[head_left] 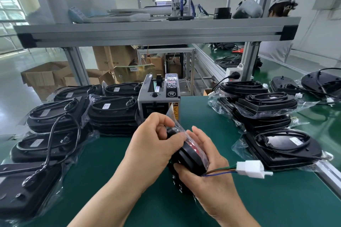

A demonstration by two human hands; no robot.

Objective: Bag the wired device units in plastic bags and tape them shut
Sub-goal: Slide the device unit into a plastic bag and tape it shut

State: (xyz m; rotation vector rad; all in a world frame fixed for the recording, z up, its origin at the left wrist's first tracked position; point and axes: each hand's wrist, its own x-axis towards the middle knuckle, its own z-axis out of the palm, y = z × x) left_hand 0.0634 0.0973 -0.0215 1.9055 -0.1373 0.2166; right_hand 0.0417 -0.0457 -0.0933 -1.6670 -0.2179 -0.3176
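Right hand (pixel 209 171) cradles bagged unit (pixel 190 156), long axis toward tape dispenser (pixel 158 101) dead ahead; left hand (pixel 156 143) pinches flap (pixel 172 114), nearer dispenser.

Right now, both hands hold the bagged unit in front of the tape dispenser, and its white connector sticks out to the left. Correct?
No. The head view shows the white connector sticking out to the right. Left hand and right hand do hold the bagged unit in front of the tape dispenser.
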